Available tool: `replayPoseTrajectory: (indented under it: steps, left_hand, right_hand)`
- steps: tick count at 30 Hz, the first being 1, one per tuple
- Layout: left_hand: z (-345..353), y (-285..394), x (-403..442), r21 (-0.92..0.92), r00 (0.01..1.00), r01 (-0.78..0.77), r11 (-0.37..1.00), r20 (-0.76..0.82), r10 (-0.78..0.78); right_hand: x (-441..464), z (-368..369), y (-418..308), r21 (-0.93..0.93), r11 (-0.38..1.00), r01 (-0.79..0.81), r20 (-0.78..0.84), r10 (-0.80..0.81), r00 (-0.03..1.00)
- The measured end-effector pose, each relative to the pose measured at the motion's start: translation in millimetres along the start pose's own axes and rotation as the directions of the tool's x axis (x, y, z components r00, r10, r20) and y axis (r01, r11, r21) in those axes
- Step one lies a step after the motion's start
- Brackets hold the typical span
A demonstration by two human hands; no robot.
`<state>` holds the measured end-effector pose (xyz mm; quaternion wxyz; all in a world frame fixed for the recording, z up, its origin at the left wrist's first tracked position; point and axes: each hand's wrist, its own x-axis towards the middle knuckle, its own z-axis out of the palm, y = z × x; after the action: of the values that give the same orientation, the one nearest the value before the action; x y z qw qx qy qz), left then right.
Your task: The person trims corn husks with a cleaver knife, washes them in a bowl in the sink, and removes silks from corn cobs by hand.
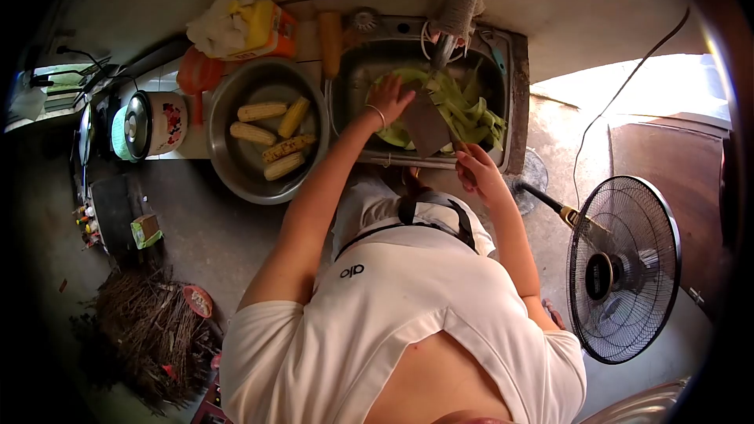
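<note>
My right hand point(476, 168) is closed around the handle of a cleaver point(426, 127), whose broad dark blade lies over the sink's near side. Just left of the blade, my left hand point(388, 100) reaches over the sink with its fingers stretched out and the thumb apart. Green corn husks point(463, 110) are heaped in the metal sink point(353, 56), around and behind the blade. Whatever lies beneath my left palm is hidden. To the left stands a large metal basin point(222, 165) with several husked corn cobs point(263, 111) in it.
A faucet wrapped in cloth point(462, 0) rises behind the sink. Left of the basin are a red ladle point(198, 78) and a flowered pot point(165, 124). A standing fan point(624, 268) is at my right. Bundled twigs point(149, 322) lie on the floor at left.
</note>
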<state>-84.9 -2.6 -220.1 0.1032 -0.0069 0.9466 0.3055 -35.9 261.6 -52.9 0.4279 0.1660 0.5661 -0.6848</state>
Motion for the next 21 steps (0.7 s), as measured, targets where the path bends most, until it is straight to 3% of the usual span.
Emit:
replayPoseTrajectory:
  steps: [1, 2, 4, 5, 6, 7, 8, 9, 11, 12, 14, 16, 18, 19, 20, 21]
  left_hand:
    - [6, -17, 3, -0.045, 0.994, 0.099, 0.994, -0.052, -0.101]
    - [7, -30, 5, -0.047, 0.994, 0.096, 0.994, -0.052, -0.098]
    - [9, -45, 8, -0.374, 0.95, 0.247, 0.894, -0.09, -0.3]
    - [19, -47, 5, -0.602, 0.903, 0.306, 0.738, -0.061, -0.424]
    - [7, -25, -8, -0.601, 0.905, 0.302, 0.74, -0.062, -0.421]
    - [-18, 13, -31, -0.872, 0.857, 0.385, 0.302, 0.217, -0.467]
    - [-32, 37, -49, -0.878, 0.801, 0.427, -0.217, 0.479, -0.359]
    - [-31, 42, -58, -0.879, 0.804, 0.427, -0.212, 0.476, -0.356]
    - [-25, 44, -67, -0.897, 0.934, 0.343, -0.277, 0.358, -0.005]
    - [-23, 45, -66, -0.9, 0.935, 0.339, -0.275, 0.354, -0.007]
    - [-21, 46, -63, -0.935, 0.92, 0.295, -0.196, 0.333, -0.208]
    - [-24, 45, -62, -0.926, 0.89, 0.319, -0.201, 0.366, -0.273]
    - [-28, 43, -65, -0.873, 0.812, 0.489, 0.001, 0.454, -0.367]
    - [-22, 36, -68, -0.877, 0.811, 0.48, -0.007, 0.447, -0.377]
    - [-13, 28, -71, -0.88, 0.832, 0.461, 0.111, 0.386, -0.399]
    - [-12, 27, -71, -0.869, 0.854, 0.438, 0.23, 0.322, -0.408]
  right_hand:
    - [-1, -2, 1, 0.0, 1.0, 0.0, -0.005, 0.0, 1.0]
    - [0, -5, 2, 0.014, 1.0, 0.004, 0.005, -0.004, 1.0]
    - [4, -7, 3, 0.028, 1.0, 0.01, 0.014, -0.01, 1.0]
    - [8, -8, 5, 0.061, 0.998, 0.02, 0.021, -0.022, 1.0]
    - [12, -8, 6, 0.095, 0.995, 0.031, 0.027, -0.034, 0.999]
    - [17, -7, 6, 0.096, 0.995, 0.037, 0.026, -0.039, 0.999]
    - [23, -3, 7, 0.09, 0.994, 0.067, 0.016, -0.069, 0.997]
    - [29, 0, 8, 0.083, 0.992, 0.097, 0.007, -0.098, 0.995]
    - [43, 3, 13, 0.094, 0.992, 0.09, 0.013, -0.091, 0.996]
    - [49, 4, 14, 0.101, 0.992, 0.077, 0.023, -0.079, 0.997]
    - [58, 5, 17, 0.129, 0.989, 0.079, 0.08, -0.09, 0.993]
    - [64, 5, 16, 0.24, 0.97, 0.032, 0.072, -0.05, 0.996]
    - [68, 6, 16, 0.209, 0.978, 0.024, 0.059, -0.037, 0.998]
    - [69, 8, 16, 0.197, 0.98, 0.024, 0.031, -0.031, 0.999]
    - [70, 8, 16, 0.19, 0.982, 0.021, 0.039, -0.029, 0.999]
    - [71, 8, 14, 0.046, 0.995, 0.088, 0.024, -0.089, 0.996]
